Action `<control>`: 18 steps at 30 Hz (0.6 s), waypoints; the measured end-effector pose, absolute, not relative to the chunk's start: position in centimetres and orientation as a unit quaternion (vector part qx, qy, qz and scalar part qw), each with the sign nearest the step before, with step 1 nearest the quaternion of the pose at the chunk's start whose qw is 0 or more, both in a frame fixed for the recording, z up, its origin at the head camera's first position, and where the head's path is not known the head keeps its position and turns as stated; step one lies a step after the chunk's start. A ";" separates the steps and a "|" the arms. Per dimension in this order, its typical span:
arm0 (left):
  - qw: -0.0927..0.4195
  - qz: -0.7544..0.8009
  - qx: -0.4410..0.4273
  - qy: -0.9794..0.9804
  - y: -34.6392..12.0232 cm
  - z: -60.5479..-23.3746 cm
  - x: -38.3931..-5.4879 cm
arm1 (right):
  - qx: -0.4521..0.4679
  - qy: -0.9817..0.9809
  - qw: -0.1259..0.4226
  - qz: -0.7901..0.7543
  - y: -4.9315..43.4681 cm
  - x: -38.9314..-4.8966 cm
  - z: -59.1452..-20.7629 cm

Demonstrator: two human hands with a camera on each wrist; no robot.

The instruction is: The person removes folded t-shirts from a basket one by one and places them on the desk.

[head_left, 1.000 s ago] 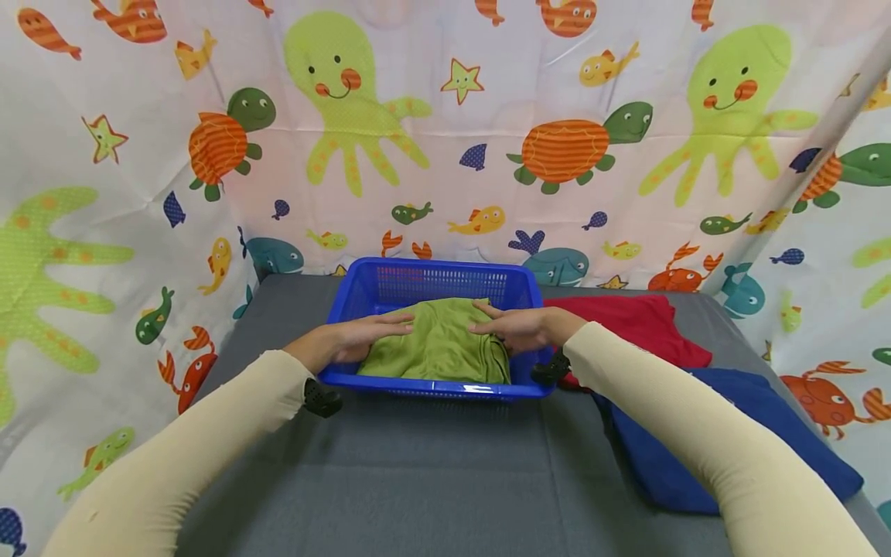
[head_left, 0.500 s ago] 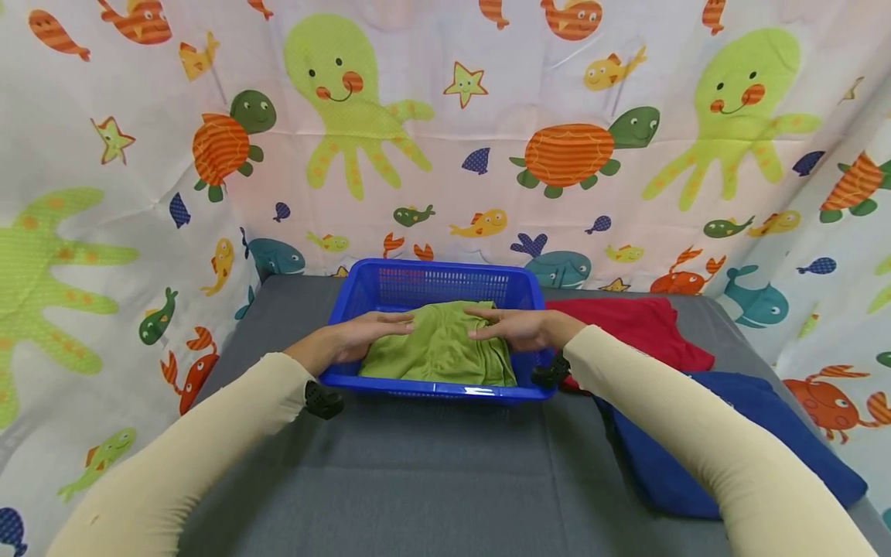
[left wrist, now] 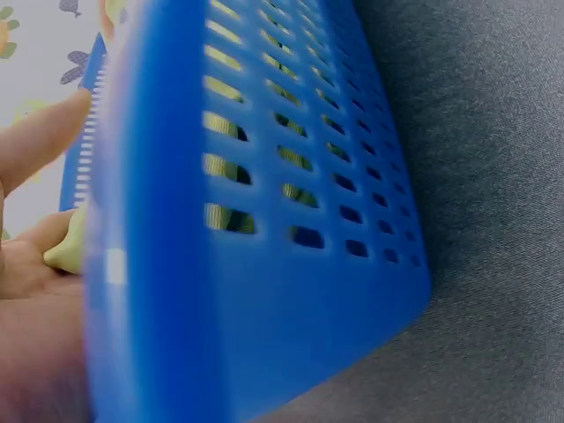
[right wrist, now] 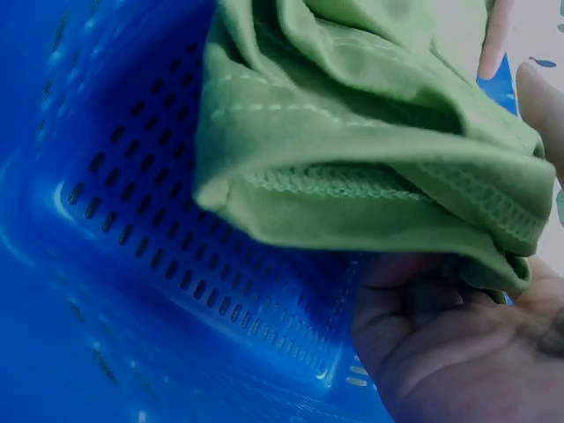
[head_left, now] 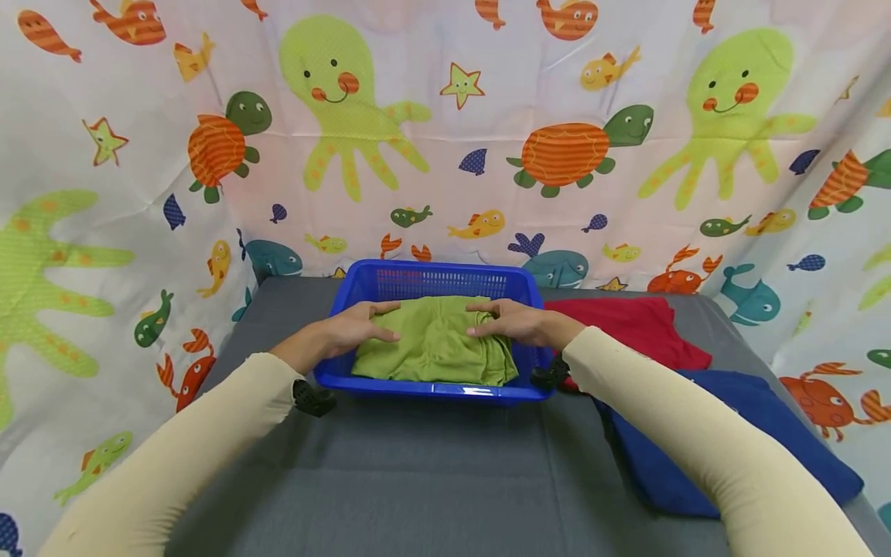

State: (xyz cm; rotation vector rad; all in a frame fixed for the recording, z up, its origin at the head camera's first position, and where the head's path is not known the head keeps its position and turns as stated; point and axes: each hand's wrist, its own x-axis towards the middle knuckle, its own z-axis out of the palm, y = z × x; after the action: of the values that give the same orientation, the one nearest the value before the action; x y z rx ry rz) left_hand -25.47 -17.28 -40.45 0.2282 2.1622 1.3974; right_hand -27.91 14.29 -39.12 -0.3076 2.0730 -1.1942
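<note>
A folded green garment (head_left: 428, 340) with stitched hems lies inside a blue plastic basket (head_left: 445, 393). My right hand (head_left: 518, 321) is at its right side; in the right wrist view the fingers (right wrist: 423, 282) curl under the folded edge (right wrist: 370, 211), with the thumb (right wrist: 538, 106) above. On the left, my left hand (head_left: 344, 326) reaches over the basket wall, thumb and fingers spread apart beside the cloth. The left wrist view is mostly filled by the slotted basket wall (left wrist: 291, 291), which hides much of that hand; a bit of green cloth (left wrist: 69, 247) shows at the palm.
A red cloth (head_left: 636, 329) lies right of the basket, and a folded blue cloth (head_left: 759, 441) is nearer on the right, partly under my right forearm. Grey fabric covers the table (head_left: 418, 480). A curtain printed with sea animals (head_left: 445, 170) hangs behind and at both sides.
My left hand has shifted left and its thumb has spread away from the fingers. The garment's top looks flatter and wider, and my right hand has barely moved.
</note>
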 end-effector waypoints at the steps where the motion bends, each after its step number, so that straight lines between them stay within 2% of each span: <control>1: 0.271 0.518 0.089 0.806 -17.4 -40.4 -25.4 | -0.120 0.807 0.351 -0.459 14.3 -27.9 -39.0; 11: 0.243 0.489 0.100 0.832 -18.0 -38.5 -25.1 | -0.138 0.845 0.298 -0.422 15.4 -27.9 -37.4; 18: 0.234 0.481 0.118 0.837 -18.2 -37.1 -25.2 | -0.160 0.849 0.288 -0.413 16.3 -28.0 -35.2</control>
State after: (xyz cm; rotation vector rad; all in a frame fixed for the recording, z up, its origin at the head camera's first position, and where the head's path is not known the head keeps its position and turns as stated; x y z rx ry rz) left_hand -25.16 -18.21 -37.11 0.3241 2.2967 1.3214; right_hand -28.02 16.26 -35.24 -0.4277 2.2662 -1.1033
